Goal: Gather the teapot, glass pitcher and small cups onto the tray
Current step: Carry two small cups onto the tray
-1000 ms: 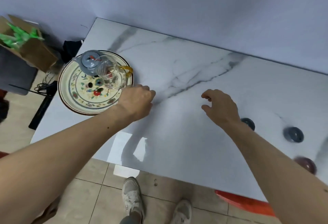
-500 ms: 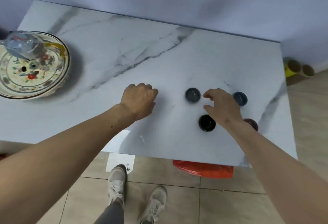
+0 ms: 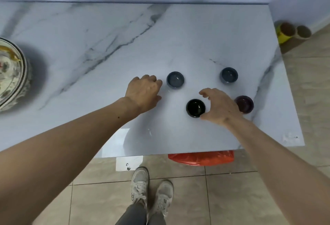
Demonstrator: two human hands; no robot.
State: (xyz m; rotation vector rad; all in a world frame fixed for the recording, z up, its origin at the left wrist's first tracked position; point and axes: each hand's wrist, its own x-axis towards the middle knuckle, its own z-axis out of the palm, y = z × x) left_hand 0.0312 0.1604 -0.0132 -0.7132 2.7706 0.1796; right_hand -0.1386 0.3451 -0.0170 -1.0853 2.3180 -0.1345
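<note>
Cups were found beside both empty, apart hands: black cup (image 3: 195, 107) at the right hand (image 3: 218, 106), grey-blue cup (image 3: 175, 79) just beyond the left hand (image 3: 143, 91); the tray (image 3: 21, 74) lay well left.

Right hand (image 3: 218, 107) cups the black cup (image 3: 195, 108); left hand (image 3: 143, 91) nears the grey cup (image 3: 175, 79).

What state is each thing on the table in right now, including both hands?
Left hand: open, empty, beside the near grey-blue cup.
Right hand: open, curled around the black cup, not closed.
Black cup: upright on the table.
Near grey-blue cup: upright, untouched.
Far grey-blue cup: upright, untouched.
Purple cup: upright, partly hidden by the right hand.
Tray: at the left edge, mostly out of view.
</note>
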